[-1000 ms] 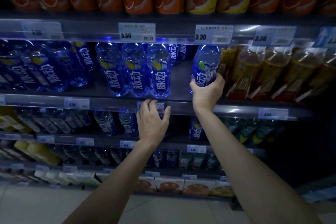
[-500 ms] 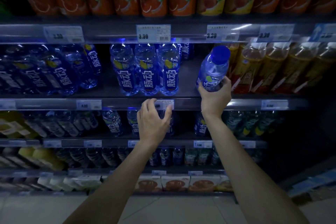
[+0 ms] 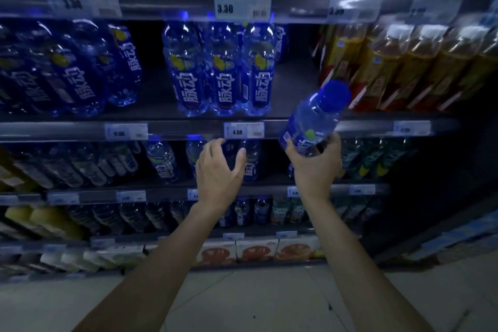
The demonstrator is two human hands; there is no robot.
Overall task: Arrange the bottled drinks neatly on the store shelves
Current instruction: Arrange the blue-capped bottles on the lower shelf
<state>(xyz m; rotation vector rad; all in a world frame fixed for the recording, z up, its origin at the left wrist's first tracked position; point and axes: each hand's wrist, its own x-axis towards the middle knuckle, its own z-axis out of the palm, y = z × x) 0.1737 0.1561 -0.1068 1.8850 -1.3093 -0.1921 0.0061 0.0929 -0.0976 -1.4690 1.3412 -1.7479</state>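
My right hand grips the lower half of a blue-capped bottle, tilted with its cap up and to the right, out in front of the shelf edge. My left hand is open, fingers spread, in front of the lower shelf's blue bottles and holds nothing. A row of three blue bottles stands on the upper shelf, with a bare gap to its right. More blue bottles stand at the left.
Amber tea bottles fill the shelf's right side. Price tags hang on the shelf rails. Lower shelves carry dark bottles and orange cartons. Pale floor tiles lie below.
My right hand has pulled the blue bottle off the shelf, down and toward me, tilting it. My left hand has dropped slightly below the shelf rail.
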